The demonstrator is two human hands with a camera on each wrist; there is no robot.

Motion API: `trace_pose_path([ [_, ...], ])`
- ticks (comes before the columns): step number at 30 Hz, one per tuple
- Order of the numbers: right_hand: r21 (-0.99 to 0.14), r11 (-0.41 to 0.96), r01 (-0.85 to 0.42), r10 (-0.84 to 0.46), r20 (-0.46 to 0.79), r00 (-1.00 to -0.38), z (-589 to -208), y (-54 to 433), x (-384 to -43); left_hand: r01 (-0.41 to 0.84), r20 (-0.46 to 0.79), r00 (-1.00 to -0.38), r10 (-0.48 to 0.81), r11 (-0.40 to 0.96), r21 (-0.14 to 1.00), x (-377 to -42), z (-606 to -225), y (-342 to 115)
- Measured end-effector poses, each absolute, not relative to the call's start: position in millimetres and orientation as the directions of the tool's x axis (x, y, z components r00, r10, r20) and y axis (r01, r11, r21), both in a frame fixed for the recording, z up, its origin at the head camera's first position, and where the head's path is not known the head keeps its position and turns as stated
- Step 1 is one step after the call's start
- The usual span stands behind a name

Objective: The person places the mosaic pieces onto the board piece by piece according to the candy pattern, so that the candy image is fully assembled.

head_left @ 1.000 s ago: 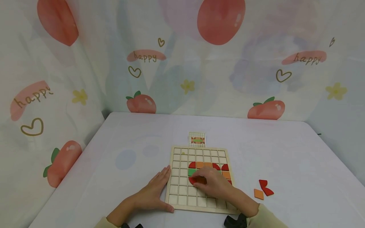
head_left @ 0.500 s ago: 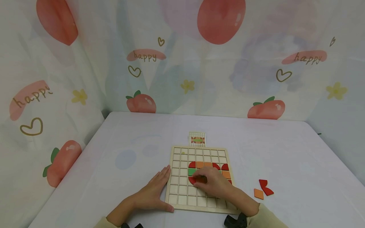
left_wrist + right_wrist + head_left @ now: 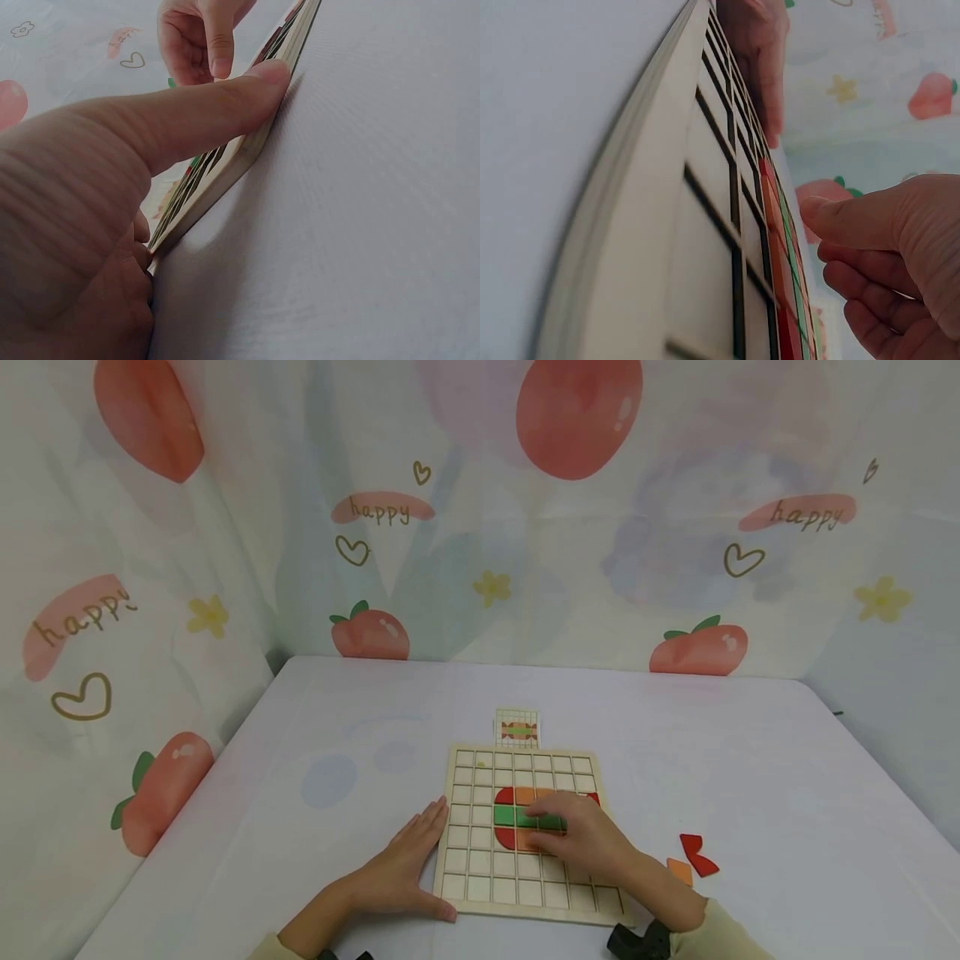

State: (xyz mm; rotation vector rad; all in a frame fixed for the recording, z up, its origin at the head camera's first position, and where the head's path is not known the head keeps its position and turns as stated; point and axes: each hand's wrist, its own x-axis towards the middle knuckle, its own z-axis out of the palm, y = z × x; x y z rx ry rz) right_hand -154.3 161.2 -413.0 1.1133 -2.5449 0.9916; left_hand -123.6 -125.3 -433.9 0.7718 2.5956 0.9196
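My left hand (image 3: 397,877) lies along the left side of a wooden grid board (image 3: 480,887), fingers straight, its thumb against the near-left corner. Over the board's right half hovers my right hand (image 3: 588,835), thumb and index finger apart, with nothing seen between them; in the right wrist view its other fingers are loosely curled. Several pieces sit in the grid: red rounded pieces (image 3: 505,838), green squares (image 3: 505,816) and orange pieces (image 3: 524,796). Part of this pattern is hidden under my right hand.
A small pattern card (image 3: 517,717) lies against the board's far edge. To the right of the board are red loose pieces (image 3: 701,862) and an orange square (image 3: 679,871) on the white table (image 3: 780,760). A printed curtain (image 3: 525,543) stands behind.
My right hand has drawn back to the right and its thumb and index finger have spread, uncovering green squares and an orange piece in the grid. My left hand stays at the board.
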Motion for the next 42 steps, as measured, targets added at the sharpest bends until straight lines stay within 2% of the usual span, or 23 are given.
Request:
trace_pose_path([
  [4,-0.487,0.509,-0.71,-0.564,0.434,-0.702,-413.3,172.5,-152.9,0.387,-0.086,-0.816,0.571,0.652,0.652,-122.9,-433.7,-125.7],
  [10,-0.464,0.626,-0.627,-0.507,0.37,-0.779,-405.7,187.0,-149.6,0.403,-0.073,-0.813,0.577,0.649,0.645,-122.5,-434.3,-126.9],
  [17,-0.473,0.663,-0.581,-0.414,0.414,-0.81,-406.5,209.5,-149.3,0.396,-0.078,-0.814,0.576,0.648,0.651,-122.2,-433.0,-126.5],
  [24,-0.478,0.758,-0.443,-0.287,0.365,-0.886,-406.5,234.4,-144.3,0.4,-0.073,-0.812,0.579,0.645,0.651,-122.8,-432.7,-125.9],
  [31,-0.489,0.804,-0.339,-0.203,0.311,-0.929,-404.3,255.5,-139.8,0.404,-0.071,-0.812,0.579,0.646,0.648,-122.6,-433.4,-126.7],
  [42,-0.462,0.857,-0.23,-0.082,0.318,-0.945,-401.5,289.8,-127.6,0.405,-0.069,-0.811,0.581,0.643,0.65,-123.0,-432.3,-126.4],
])
